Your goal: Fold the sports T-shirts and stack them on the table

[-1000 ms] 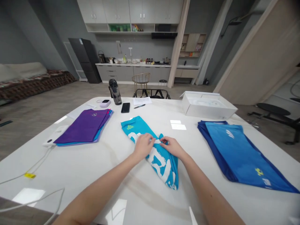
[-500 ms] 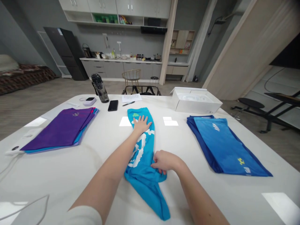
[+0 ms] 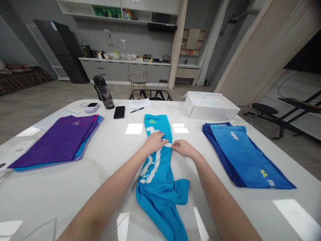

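A cyan T-shirt with a white print and a yellow-green chest logo lies lengthwise on the white table, its near end loosely bunched. My left hand rests across the shirt's middle, fingers curled onto the fabric. My right hand comes in from the right, and its fingertips pinch the shirt's right edge close to my left fingertips. A purple stack of folded shirts lies to my left. A folded blue shirt on a darker blue one lies to my right.
Beyond the shirt stand a clear water bottle, a black phone, a printed sheet with a pen, and a small lilac device. An open white box sits at the far right table edge.
My right hand has moved up the shirt from its lower end to meet my left hand. The shirt now lies straighter and longer, and the view has shifted slightly.
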The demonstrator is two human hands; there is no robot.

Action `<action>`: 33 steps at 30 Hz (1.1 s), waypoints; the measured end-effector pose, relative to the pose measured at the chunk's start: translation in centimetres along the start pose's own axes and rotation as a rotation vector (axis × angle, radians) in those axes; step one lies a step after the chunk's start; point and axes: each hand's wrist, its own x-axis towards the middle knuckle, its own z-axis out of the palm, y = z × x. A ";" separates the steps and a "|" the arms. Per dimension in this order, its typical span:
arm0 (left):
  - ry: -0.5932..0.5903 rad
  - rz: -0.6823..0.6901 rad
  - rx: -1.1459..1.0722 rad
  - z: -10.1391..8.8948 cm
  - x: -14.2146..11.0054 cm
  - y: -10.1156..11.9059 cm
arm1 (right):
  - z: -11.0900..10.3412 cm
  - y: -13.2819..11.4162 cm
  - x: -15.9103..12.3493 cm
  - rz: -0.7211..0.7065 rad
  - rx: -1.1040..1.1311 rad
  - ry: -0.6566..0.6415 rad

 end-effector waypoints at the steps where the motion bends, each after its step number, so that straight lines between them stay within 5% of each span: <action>1: -0.015 0.007 0.019 0.1 -0.3 0.3 | -0.3 0.2 1.5 0.065 0.017 0.019; 4: -0.009 -0.031 0.107 0.6 -0.8 1.1 | -1.4 0.4 5.1 0.258 0.109 -0.039; 7: 0.025 -0.079 0.064 1.0 -0.5 1.1 | -2.3 0.5 6.9 0.305 0.143 -0.146; 12: 0.186 -0.230 -0.688 -0.5 0.8 -0.6 | -2.8 1.4 7.3 0.308 0.176 -0.262; 15: 0.288 -0.529 -1.218 -2.9 1.1 -2.6 | -2.8 1.3 7.2 0.308 0.146 -0.238; 18: 0.211 -0.778 -1.414 -5.9 0.6 -5.9 | -2.4 0.2 7.0 0.250 0.108 -0.222; 22: 0.201 -0.835 -1.138 -9.5 -0.7 -10.3 | -1.0 -2.0 7.1 0.085 0.152 -0.279; 25: 0.322 -0.702 -0.686 -10.2 -1.0 -10.9 | 0.5 -3.3 7.1 -0.015 0.169 -0.353; 27: 0.300 -0.453 -0.434 -9.2 -0.8 -9.7 | 1.3 -3.7 7.1 -0.053 0.161 -0.394; 29: 0.147 -0.228 -0.260 -7.2 -0.4 -7.8 | 1.6 -3.9 7.2 -0.070 0.164 -0.436; 31: 0.026 -0.184 -0.095 -4.9 0.0 -6.0 | 1.6 -3.8 7.2 -0.064 0.179 -0.466; 33: 0.045 -0.229 -0.017 -3.1 0.2 -4.8 | 1.0 -3.6 7.2 -0.029 0.167 -0.457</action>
